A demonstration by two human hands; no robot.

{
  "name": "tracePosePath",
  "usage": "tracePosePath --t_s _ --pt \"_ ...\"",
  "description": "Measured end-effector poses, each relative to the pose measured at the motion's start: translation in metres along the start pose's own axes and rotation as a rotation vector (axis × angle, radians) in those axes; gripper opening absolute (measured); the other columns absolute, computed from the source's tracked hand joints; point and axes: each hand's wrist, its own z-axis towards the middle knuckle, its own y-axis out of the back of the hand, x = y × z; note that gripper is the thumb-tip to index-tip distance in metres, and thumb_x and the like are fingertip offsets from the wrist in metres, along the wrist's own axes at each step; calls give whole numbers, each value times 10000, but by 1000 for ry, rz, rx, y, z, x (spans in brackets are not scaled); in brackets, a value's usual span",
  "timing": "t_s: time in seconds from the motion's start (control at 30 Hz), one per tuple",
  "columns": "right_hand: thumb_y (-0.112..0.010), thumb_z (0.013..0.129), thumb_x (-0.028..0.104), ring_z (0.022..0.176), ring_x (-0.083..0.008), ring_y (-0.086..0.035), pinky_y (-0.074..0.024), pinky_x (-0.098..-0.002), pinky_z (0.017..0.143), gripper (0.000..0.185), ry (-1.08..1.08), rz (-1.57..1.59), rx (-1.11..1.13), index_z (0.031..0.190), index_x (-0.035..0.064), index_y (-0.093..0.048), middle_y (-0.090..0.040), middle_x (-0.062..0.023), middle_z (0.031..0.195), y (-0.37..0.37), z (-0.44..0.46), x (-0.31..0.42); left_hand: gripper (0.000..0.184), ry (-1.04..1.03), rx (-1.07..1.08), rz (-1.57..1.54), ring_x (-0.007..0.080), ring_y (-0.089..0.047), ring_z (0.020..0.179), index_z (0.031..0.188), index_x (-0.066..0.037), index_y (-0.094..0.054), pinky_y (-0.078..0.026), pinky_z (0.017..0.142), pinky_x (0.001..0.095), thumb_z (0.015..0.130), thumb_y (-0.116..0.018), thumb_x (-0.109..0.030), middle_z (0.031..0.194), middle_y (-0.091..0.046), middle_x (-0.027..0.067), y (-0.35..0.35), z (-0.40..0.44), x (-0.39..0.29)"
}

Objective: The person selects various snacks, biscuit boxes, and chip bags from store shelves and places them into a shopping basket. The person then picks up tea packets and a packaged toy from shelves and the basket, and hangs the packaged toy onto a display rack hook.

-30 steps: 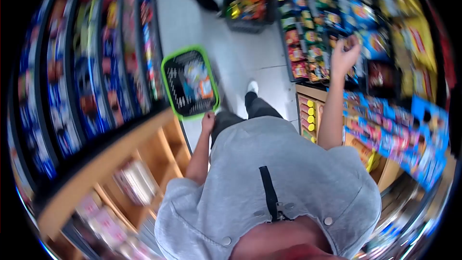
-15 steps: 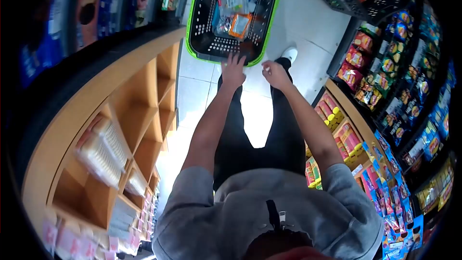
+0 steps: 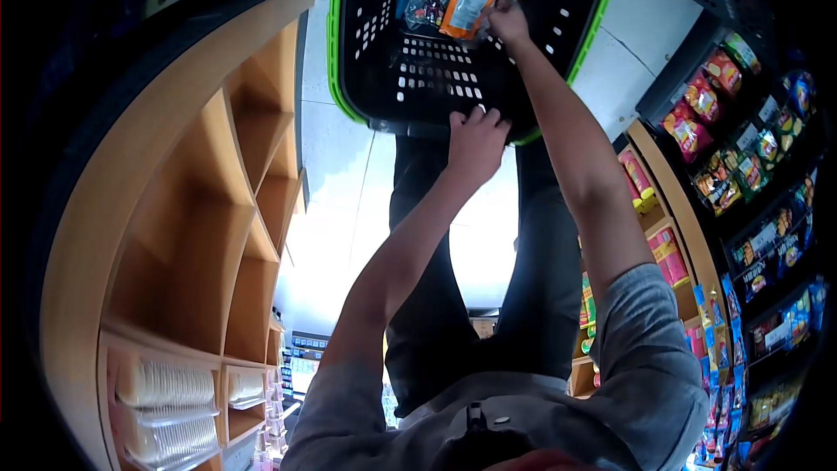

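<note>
The basket [image 3: 334,61] is gripped at its near rim by the left hand [image 3: 478,146]; the orange packet [image 3: 467,9] is touched by the right hand [image 3: 510,26], fingers bent, hold unclear.

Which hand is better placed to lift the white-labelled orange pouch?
Probably right: right hand is at the orange pouch; left hand is at the rim of the black plastic basket.

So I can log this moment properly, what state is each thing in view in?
Black basket: open-topped, partly filled.
Orange packet: inside, lying among other packs.
Right hand: in the basket, at the packet's edge; grip unclear.
Left hand: fingers at the near rim; grip unclear.
Wooden shelf: lower compartments holding clear packs.
Snack bags: racked in rows.
</note>
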Motion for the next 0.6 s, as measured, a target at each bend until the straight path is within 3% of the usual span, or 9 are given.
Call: tracePosePath --t_s 0.07,0.13,0.17,0.2,0.37,0.4,0.43,0.57,0.6 --pt "-761 743 323 1001 -313 -641 -505 -393 892 601 117 172 -98 1162 -32 -515 -647 -203 1060 -7 16 4 418 12 144 -54 183 -513 1052 1149 -153 -645 -354 887 388 750 -751 -219 1063 -581 16 -3 0 1" --pt "-794 728 362 1019 -304 -629 -536 -395 848 830 188 20 -193 1287 -82 -372 -598 -220 1148 -15 63 -21 459 12 247 -149 196 -518 1070 1135 -155 -648 -376 910 398 705 -792 -223 1048 -581 21 -6 2 5" --pt "-798 718 396 1074 -348 -604 -522 -409 891 917 108 90 -98 1329 -96 -322 -563 -254 1214 -15 64 -13 467 10 290 -194 199 -517 1075 1124 -159 -651 -381 915 402 689 -803 -229 1046 -582 21 -8 4 8" --pt "-797 712 421 1077 -355 -602 -518 -414 904 983 197 -4 30 1346 -106 -263 -564 -256 1211 -12 69 -10 475 9 331 -238 202 -517 1080 1113 -163 -654 -386 919 407 672 -815 -236 1044 -583 21 -11 5 11" --pt "-780 761 158 1047 -312 -620 -542 -404 887 765 41 102 203 1328 -54 -313 -581 -218 1188 -45 64 -54 615 -49 387 -250 228 -508 1103 1172 -171 -604 -402 922 415 616 -843 -274 1131 -553 34 -45 -5 14" --pt "-752 761 346 1020 -315 -631 -514 -416 883 678 93 261 285 1227 -49 -457 -626 -211 1112 -43 22 -38 621 -49 382 -278 230 -504 1109 1170 -171 -602 -401 923 417 609 -844 -281 1139 -549 33 -50 -10 14" --pt "-750 755 346 1027 -305 -628 -522 -425 868 702 201 -31 225 1263 -25 -437 -617 -209 1133 -50 16 -54 628 -50 372 -302 232 -500 1114 1168 -171 -601 -401 924 419 602 -846 -288 1146 -545 33 -54 -14 17" --pt "-777 672 305 1010 -394 -593 -480 -444 894 756 465 -399 203 1292 50 -424 -559 -243 1170 -22 -93 -33 655 -52 354 -328 243 -486 1126 1172 -179 -588 -391 933 428 584 -846 -304 1159 -531 33 -58 -21 22" --pt "-777 668 293 1063 -387 -569 -477 -438 911 761 374 -507 299 1299 54 -425 -539 -251 1200 -21 -108 -40 658 -53 349 -323 245 -486 1126 1176 -181 -584 -389 935 428 585 -845 -304 1156 -532 34 -59 -23 22"
